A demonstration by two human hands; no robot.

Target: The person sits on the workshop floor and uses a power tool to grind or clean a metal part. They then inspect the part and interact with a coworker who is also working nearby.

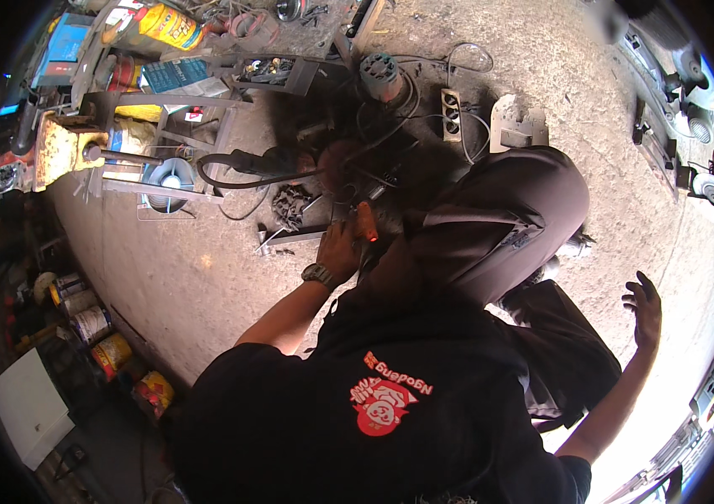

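The black T-shirt (290, 420) lies nearest, and ahead of it the left hand (341, 250) grips an orange-handled tool (366, 223), long axis running roughly away from the body, the empty, loosely spread right hand (645, 309) well apart rightward.

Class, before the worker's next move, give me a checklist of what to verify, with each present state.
1. Left hand gripping the small bright-orange object firmly: cannot tell; the fingers are beside it, but the grip is unclear.
2. Right hand free: ok, open and out to the side.
3. Thick black rubbery cable out of the way: not ok, it loops across the area ahead of the left hand.
4. Pale rectangular plastic socket strip switched off: cannot tell.
5. Crumpled dark bundle apart from the left hand: ok, ahead and leftward.
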